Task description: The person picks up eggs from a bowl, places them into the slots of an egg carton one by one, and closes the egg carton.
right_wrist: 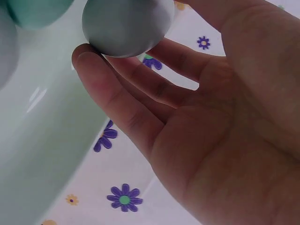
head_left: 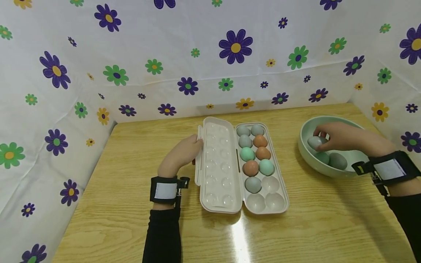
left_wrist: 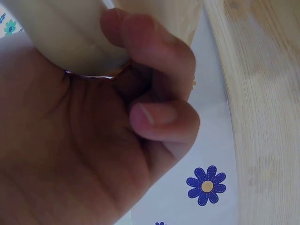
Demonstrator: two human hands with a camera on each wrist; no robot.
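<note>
An open white egg carton (head_left: 257, 203) stands mid-table, holding grey, brown and mint-green eggs; three cups at its near end hold none. My left hand (head_left: 181, 155) grips the outer edge of its lid (head_left: 218, 171); in the left wrist view the fingers curl round the pale plastic (left_wrist: 79, 42). Over the pale green bowl (head_left: 310, 162) at the right, my right hand (head_left: 342, 136) pinches a grey egg (head_left: 314, 142) between thumb and fingers. Below that egg lie a green egg (head_left: 322, 157) and another grey egg (head_left: 337, 161) in the bowl.
The wooden table (head_left: 131, 168) is bordered at the back and sides by a white cloth (head_left: 197, 47) printed with flowers. Between carton and bowl lies a strip of bare wood. Each wrist wears a black strap with a small camera.
</note>
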